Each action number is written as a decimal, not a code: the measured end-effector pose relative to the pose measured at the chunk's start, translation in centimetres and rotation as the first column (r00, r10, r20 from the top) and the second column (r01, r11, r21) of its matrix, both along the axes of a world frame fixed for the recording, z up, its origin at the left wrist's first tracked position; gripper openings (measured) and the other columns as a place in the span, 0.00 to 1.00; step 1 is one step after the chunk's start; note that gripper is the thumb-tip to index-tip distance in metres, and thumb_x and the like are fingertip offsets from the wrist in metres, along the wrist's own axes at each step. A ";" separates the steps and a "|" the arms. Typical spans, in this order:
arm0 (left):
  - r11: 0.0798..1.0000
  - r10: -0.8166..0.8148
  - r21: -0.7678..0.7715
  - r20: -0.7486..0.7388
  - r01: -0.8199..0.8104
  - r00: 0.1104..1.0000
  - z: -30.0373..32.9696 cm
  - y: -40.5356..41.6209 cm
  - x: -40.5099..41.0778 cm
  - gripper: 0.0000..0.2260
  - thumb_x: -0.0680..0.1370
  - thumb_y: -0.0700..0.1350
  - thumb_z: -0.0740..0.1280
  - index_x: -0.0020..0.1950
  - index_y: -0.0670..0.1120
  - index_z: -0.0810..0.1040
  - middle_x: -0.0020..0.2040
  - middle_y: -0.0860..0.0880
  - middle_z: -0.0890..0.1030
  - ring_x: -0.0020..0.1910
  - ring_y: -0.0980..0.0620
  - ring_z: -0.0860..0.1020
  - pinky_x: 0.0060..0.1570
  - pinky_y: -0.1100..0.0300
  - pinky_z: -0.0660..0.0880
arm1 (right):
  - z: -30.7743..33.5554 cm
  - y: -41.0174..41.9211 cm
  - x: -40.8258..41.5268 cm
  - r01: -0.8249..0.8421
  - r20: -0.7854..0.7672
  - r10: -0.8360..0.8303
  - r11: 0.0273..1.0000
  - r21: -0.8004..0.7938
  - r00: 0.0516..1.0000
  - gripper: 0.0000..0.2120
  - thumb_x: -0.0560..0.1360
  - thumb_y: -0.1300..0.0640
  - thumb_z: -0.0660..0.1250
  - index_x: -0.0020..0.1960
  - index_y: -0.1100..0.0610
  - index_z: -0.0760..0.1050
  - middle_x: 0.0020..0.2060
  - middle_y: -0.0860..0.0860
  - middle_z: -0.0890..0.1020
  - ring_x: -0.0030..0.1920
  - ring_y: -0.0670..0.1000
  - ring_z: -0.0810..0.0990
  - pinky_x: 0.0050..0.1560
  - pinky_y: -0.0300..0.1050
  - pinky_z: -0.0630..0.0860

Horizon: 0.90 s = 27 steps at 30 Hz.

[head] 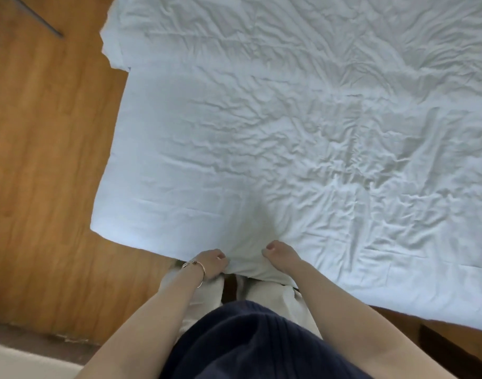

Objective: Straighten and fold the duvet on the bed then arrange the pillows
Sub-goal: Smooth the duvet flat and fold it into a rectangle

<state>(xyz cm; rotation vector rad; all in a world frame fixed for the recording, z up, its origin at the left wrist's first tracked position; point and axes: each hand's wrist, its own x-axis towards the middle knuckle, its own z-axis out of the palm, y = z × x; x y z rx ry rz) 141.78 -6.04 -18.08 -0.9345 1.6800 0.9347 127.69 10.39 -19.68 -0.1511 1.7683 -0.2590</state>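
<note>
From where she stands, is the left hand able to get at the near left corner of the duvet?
Probably yes: the left hand grips the duvet edge, and nothing lies between it and that corner.

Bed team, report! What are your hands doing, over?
Both hands, left and right, grip the duvet edge. Duvet spread, wrinkled. Nothing in the way.

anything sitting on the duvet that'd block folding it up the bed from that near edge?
Nothing visible. Both hands, left hand and right hand, already have a grip on the near edge of the duvet. Its visible surface is wrinkled but bare; no pillows are in view.
</note>
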 end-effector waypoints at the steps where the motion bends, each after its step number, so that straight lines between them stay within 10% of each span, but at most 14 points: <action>1: 1.000 0.007 0.001 -0.014 -0.007 1.000 -0.2 -0.6 0.4 0.16 0.81 0.51 0.57 0.65 0.47 0.73 0.64 0.46 0.76 0.62 0.47 0.73 0.58 0.58 0.68 | 0.1 -0.5 0.7 -0.011 -0.005 0.011 1.000 0.004 1.000 0.25 0.79 0.46 0.59 0.73 0.57 0.65 0.69 0.53 0.69 0.67 0.54 0.69 0.62 0.43 0.64; 8: 0.996 -0.049 0.068 -0.109 0.057 0.993 -1.5 -10.5 3.6 0.17 0.78 0.56 0.60 0.64 0.50 0.74 0.62 0.49 0.76 0.58 0.49 0.74 0.61 0.55 0.71 | 0.0 -8.2 6.4 -0.059 -0.018 0.061 0.994 0.094 0.998 0.18 0.79 0.40 0.58 0.52 0.56 0.72 0.46 0.50 0.75 0.50 0.51 0.73 0.47 0.42 0.67; 14: 0.978 -0.189 0.057 -0.149 0.199 0.971 -1.0 -25.1 7.9 0.23 0.77 0.60 0.60 0.69 0.51 0.69 0.65 0.52 0.73 0.61 0.51 0.72 0.58 0.57 0.69 | 1.3 -19.8 13.1 0.195 -0.168 -0.183 0.979 0.059 0.969 0.23 0.78 0.41 0.60 0.67 0.55 0.70 0.64 0.53 0.75 0.61 0.54 0.74 0.58 0.45 0.70; 27: 0.997 -0.070 0.001 -0.152 0.071 0.986 3.2 -37.3 15.1 0.19 0.78 0.59 0.62 0.66 0.52 0.72 0.62 0.53 0.75 0.57 0.52 0.75 0.59 0.57 0.72 | 1.8 -35.6 17.4 -0.218 -0.037 0.217 0.976 -0.014 0.975 0.24 0.75 0.37 0.62 0.64 0.51 0.72 0.64 0.50 0.75 0.61 0.53 0.74 0.62 0.47 0.70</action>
